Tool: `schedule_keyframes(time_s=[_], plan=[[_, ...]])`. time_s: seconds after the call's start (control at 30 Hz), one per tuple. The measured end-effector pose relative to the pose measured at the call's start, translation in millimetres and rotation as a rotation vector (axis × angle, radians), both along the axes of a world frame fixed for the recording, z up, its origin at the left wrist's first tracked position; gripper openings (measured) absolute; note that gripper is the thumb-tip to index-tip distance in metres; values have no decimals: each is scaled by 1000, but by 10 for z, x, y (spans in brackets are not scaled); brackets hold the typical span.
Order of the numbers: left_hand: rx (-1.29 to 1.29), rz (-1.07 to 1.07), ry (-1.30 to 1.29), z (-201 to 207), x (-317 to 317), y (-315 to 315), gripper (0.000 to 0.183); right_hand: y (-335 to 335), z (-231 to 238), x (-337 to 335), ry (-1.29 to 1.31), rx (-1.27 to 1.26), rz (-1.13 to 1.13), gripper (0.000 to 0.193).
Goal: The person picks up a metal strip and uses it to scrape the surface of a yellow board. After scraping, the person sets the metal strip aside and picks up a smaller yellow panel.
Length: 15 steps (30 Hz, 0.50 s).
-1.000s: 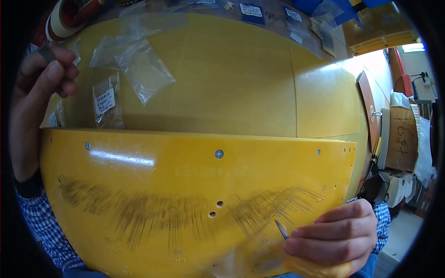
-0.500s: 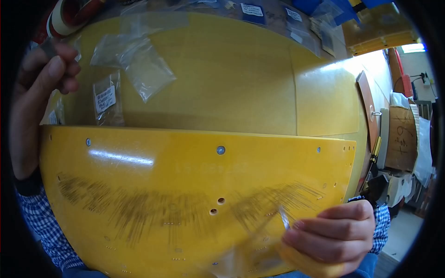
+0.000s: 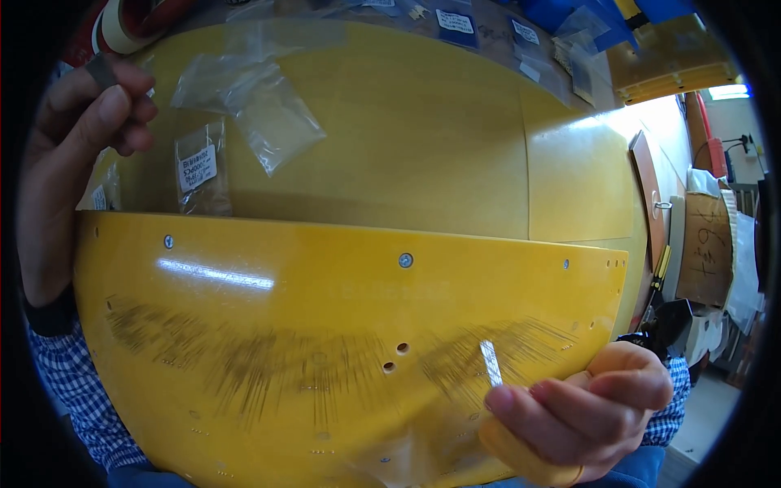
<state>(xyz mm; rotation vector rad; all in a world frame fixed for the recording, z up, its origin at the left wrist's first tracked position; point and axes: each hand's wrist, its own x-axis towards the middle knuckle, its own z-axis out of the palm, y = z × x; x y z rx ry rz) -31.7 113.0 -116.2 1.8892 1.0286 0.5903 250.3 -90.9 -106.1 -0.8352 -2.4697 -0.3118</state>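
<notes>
At the upper left, my left hand is raised, its thumb and fingers closed on a small dark grey flat piece. My right hand is at the lower right, above a large yellow board. Between its thumb and fingers is a narrow silvery strip, pointing up and away. A smooth yellow shape shows under the right fingers; I cannot tell whether it is held or worn. Many thin wire-like pins fan across the board. A blurred, see-through patch lies near the board's front edge.
Beyond the board are clear plastic bags and a labelled bag. Tape rolls stand at the far left. More small bags lie along the back. A cardboard box and yellow-handled tool are on the right.
The silvery strip has turned more upright and shows more clearly, with my right hand a little lower. My left hand still grips the grey piece. The whole view has shifted slightly.
</notes>
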Motion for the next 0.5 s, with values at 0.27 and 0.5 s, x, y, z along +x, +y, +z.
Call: schedule_keyframes(time_s=[0.27,0.5], plan=[[27,55,54,9,106,-4,21,-137,147,-28,319,-371,-86,12],[61,86,68,86,47,11,20,-245,199,7,347,-423,25,16]])
